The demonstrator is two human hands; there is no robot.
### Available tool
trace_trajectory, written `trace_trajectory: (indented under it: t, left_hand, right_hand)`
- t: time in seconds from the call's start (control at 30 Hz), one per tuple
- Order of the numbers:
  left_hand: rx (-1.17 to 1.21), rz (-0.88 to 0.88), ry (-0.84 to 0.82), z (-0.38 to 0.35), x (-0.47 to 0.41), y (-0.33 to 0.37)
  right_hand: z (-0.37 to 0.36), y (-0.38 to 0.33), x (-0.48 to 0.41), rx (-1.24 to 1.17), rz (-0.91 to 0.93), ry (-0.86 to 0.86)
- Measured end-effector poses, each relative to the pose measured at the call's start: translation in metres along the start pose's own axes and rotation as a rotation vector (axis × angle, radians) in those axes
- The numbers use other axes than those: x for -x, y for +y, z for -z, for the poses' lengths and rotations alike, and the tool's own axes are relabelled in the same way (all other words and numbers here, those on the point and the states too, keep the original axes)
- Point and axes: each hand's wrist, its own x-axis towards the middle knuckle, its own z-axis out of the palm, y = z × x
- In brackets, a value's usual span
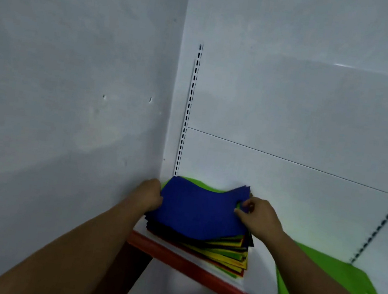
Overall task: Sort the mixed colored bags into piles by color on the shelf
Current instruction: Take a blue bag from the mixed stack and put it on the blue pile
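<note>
Mixed colored bags (223, 252) sit in a stack at the left end of the white shelf (262, 274), tucked into the corner where the back panel meets the side wall (73, 81). Yellow, red, green and dark edges fan out at the stack's lower right. On top lies a blue bag (199, 209), its surface bowed. The left hand (149, 195) grips the blue bag's left edge with curled fingers, and the right hand (259, 217) pinches its right edge between thumb and fingers. A strip of green (191, 181) shows behind the blue bag. A separate green bag (333, 283) lies flat on the shelf, to the right of the stack. The shelf's front edge (196, 268) is red.
</note>
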Motion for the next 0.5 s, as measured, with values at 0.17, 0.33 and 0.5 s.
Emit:
trace_trajectory:
  t: [0.17, 0.33, 0.5]
  left_hand:
    - [0.048, -0.042, -0.03, -0.007, -0.018, -0.011]
    - [0.102, -0.069, -0.102, -0.005, -0.02, -0.008]
    - [0.129, -0.115, -0.093, -0.003, -0.02, 0.001]
  right_hand:
    - [-0.013, -0.002, 0.014, -0.053, -0.127, 0.025]
    - [-0.009, -0.002, 0.026, -0.201, -0.251, 0.059]
    - [0.006, -0.008, 0.029, -0.328, -0.35, 0.041]
